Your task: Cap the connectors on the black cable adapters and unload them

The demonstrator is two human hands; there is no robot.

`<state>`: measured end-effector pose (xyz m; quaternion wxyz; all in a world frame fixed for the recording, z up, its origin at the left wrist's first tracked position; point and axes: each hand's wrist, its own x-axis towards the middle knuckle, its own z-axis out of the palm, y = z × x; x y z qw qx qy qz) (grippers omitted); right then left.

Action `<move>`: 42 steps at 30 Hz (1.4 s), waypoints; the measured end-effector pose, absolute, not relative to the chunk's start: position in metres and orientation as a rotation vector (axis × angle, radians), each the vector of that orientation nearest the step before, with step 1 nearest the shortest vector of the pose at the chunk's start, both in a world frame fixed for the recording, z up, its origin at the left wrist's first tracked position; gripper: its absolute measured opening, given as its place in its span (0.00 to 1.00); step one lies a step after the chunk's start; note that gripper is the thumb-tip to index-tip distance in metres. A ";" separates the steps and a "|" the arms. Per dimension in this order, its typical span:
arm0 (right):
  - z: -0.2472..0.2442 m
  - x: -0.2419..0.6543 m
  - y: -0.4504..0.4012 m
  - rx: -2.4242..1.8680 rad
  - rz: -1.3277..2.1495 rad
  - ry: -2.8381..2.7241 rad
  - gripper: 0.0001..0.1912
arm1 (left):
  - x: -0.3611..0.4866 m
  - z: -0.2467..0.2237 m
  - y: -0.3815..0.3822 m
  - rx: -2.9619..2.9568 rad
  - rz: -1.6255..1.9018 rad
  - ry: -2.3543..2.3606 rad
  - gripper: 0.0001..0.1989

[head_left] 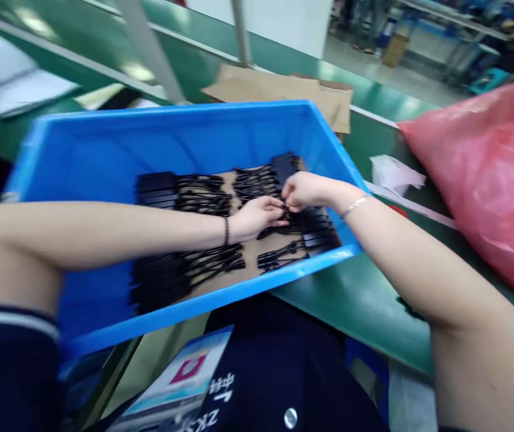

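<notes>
A large blue plastic bin [239,297] stands in front of me, with rows of black rectangular pieces with short cables [160,276] lying on a cardboard sheet [250,255] inside. Both my arms reach over its walls. My left hand [259,217], with a dark beaded bracelet, has its fingers pinched together over the right-hand group of cables. Close beside it, my right hand [304,191] is closed, fingertips down at the black cables [257,183] near the blocks. The two hands nearly touch. Blur and the fingers hide most of what they grip.
The bin rests on a green table [342,300]. Brown cardboard [279,87] lies behind it, and a big red plastic bag [490,180] bulges at the right. White paper sheets [14,84] are at the far left. A grey metal post [151,51] rises behind the bin.
</notes>
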<state>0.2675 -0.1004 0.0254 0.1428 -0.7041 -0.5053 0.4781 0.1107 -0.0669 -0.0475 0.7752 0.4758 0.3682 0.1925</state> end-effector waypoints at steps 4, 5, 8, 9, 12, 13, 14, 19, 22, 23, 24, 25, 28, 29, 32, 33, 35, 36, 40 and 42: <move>0.015 0.249 -0.076 -2.016 1.391 -1.543 0.09 | 0.109 -0.054 -0.060 0.991 0.438 0.773 0.05; 0.014 0.253 -0.078 -2.018 1.379 -1.563 0.08 | 0.109 -0.055 -0.060 0.995 0.444 0.753 0.05; 0.013 0.262 -0.083 -2.019 1.325 -1.663 0.05 | 0.109 -0.059 -0.060 0.996 0.459 0.723 0.05; 0.013 0.263 -0.084 -2.019 1.314 -1.684 0.04 | 0.109 -0.059 -0.059 0.988 0.460 0.719 0.05; 0.013 0.261 -0.082 -2.037 1.301 -1.683 0.04 | 0.110 -0.057 -0.058 0.953 0.443 0.733 0.05; 0.013 0.260 -0.081 -2.043 1.295 -1.678 0.05 | 0.110 -0.056 -0.058 0.944 0.430 0.750 0.05; 0.013 0.259 -0.080 -2.046 1.292 -1.677 0.05 | 0.110 -0.054 -0.058 0.938 0.417 0.768 0.06; 0.013 0.259 -0.081 -2.087 1.297 -1.672 0.04 | 0.110 -0.051 -0.058 0.948 0.398 0.800 0.05; 0.014 0.258 -0.082 -2.148 1.246 -1.714 0.03 | 0.110 -0.055 -0.058 0.936 0.431 0.788 0.05; 0.015 0.258 -0.082 -2.160 1.230 -1.745 0.03 | 0.110 -0.056 -0.058 0.932 0.437 0.780 0.05; 0.016 0.257 -0.082 -2.173 1.216 -1.782 0.03 | 0.110 -0.058 -0.057 0.932 0.438 0.773 0.06; 0.017 0.256 -0.081 -2.188 1.204 -1.826 0.03 | 0.110 -0.060 -0.057 0.939 0.435 0.765 0.06; 0.019 0.253 -0.080 -2.256 1.153 -1.961 0.02 | 0.110 -0.062 -0.055 0.993 0.419 0.734 0.05; 0.019 0.252 -0.080 -2.281 1.138 -1.990 0.03 | 0.111 -0.062 -0.055 1.017 0.410 0.724 0.04; 0.020 0.249 -0.079 -2.348 1.172 -1.981 0.04 | 0.110 -0.061 -0.054 1.084 0.366 0.697 0.04; 0.021 0.248 -0.079 -2.365 1.198 -1.955 0.04 | 0.110 -0.060 -0.054 1.104 0.354 0.690 0.04; 0.022 0.247 -0.080 -2.399 1.248 -1.896 0.04 | 0.109 -0.059 -0.053 1.137 0.342 0.672 0.04; 0.022 0.246 -0.080 -2.412 1.268 -1.866 0.04 | 0.108 -0.059 -0.054 1.151 0.341 0.659 0.04; 0.022 0.245 -0.082 -2.398 1.356 -1.805 0.07 | 0.105 -0.061 -0.054 1.180 0.355 0.592 0.03; 0.021 0.246 -0.083 -2.384 1.397 -1.788 0.09 | 0.105 -0.062 -0.054 1.167 0.377 0.580 0.02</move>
